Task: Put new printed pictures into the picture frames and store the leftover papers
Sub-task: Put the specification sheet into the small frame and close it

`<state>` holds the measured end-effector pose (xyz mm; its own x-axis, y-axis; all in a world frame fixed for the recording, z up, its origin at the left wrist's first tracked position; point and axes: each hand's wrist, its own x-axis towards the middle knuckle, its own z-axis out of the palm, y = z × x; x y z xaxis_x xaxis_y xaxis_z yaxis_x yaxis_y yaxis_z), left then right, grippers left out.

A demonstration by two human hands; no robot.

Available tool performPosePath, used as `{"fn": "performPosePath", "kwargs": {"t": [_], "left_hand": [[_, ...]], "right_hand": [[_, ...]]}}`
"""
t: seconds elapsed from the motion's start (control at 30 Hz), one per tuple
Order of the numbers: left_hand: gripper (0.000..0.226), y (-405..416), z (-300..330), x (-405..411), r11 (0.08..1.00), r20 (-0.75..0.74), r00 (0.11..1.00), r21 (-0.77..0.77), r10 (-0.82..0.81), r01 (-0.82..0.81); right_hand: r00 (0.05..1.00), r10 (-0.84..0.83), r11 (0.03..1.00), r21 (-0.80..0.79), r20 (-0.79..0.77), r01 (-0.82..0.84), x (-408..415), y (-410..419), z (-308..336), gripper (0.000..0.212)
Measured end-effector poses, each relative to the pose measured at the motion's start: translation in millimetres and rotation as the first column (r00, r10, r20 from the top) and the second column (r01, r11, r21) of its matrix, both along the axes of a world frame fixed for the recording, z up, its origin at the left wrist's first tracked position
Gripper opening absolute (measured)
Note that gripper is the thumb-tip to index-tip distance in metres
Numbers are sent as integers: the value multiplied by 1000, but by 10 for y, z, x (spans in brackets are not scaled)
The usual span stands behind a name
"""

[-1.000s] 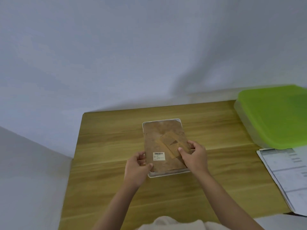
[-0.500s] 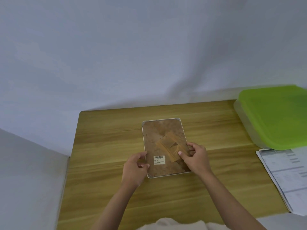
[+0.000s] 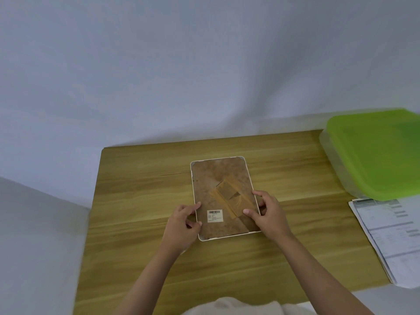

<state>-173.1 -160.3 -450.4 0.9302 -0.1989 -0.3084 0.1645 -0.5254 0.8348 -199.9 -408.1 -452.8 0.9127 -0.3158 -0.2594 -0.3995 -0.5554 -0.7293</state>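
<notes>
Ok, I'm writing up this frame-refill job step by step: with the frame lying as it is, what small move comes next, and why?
Probably lifting the backing board out. The picture frame lies face down on the table, brown back and barcode label up. The left hand grips its left edge and the right hand its right edge, thumb on the back beside the stand. The printed papers wait untouched at right.
</notes>
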Motion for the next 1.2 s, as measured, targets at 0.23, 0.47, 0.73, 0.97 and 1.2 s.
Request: {"fn": "performPosePath", "kwargs": {"t": [0.23,0.47,0.73,0.97,1.2], "left_hand": [[53,2,20,96,997,-9,999,53,-53,54],[37,-89,121,507,990,120,992,132,39,-55],[45,-172,29,795,978,124,992,206,-26,0],[46,-173,-33,804,978,121,991,207,-64,38],[48,-176,44,878,950,96,984,291,-148,114]], "right_hand": [[993,91,995,-34,-77,-94,121,-65,35,60],[993,119,987,-108,14,-116,609,-55,130,42],[987,159,978,-133,-15,-160,942,-86,-17,45],[986,166,979,-116,-4,-165,946,-120,-94,43],[983,183,974,-130,-27,-184,969,-116,-86,43]]}}
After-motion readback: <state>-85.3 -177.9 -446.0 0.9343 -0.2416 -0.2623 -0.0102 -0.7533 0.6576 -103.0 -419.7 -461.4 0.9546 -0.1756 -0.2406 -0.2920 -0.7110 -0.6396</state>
